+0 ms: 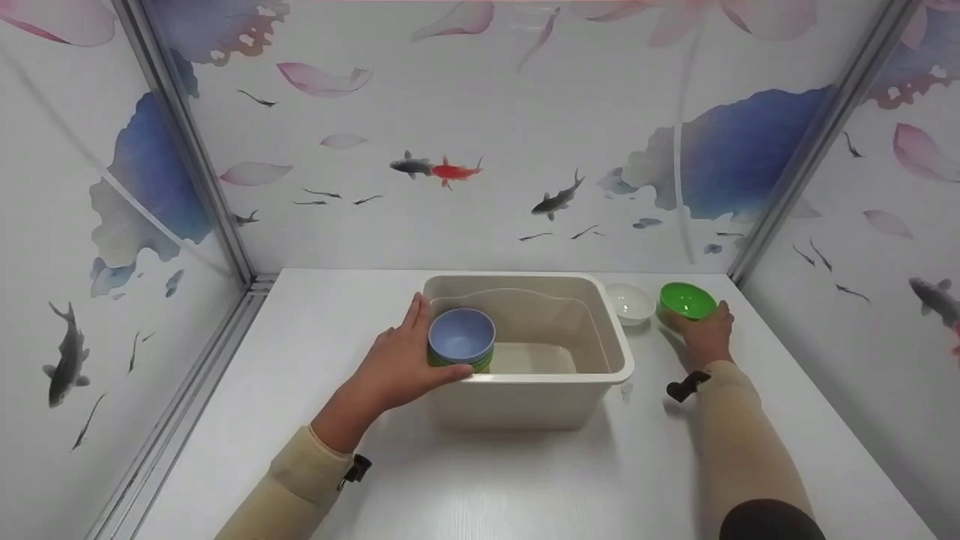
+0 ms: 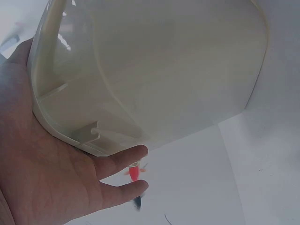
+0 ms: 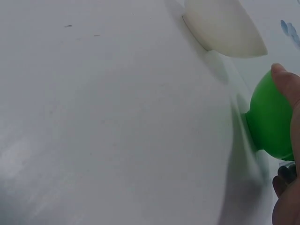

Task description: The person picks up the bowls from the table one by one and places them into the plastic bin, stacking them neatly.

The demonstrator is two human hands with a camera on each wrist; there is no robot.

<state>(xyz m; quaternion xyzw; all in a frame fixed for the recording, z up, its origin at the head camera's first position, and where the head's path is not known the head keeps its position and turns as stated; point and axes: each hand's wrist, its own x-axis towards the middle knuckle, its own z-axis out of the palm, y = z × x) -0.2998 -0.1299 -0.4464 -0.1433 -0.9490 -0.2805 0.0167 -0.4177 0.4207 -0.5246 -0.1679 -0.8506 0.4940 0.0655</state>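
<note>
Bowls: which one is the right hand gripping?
The green bowl, right of the untouched white bowl; the blue bowl sits stacked inside the tub.

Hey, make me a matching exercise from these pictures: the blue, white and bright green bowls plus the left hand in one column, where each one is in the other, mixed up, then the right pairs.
Things:
1. blue bowl
2. white bowl
3. bright green bowl
4. left hand

Places:
A. gripped by the right hand
B. touching the bin from outside
C. inside the bin
D. on the table, untouched by either hand

Pairs: 1-C, 2-D, 3-A, 4-B
</note>
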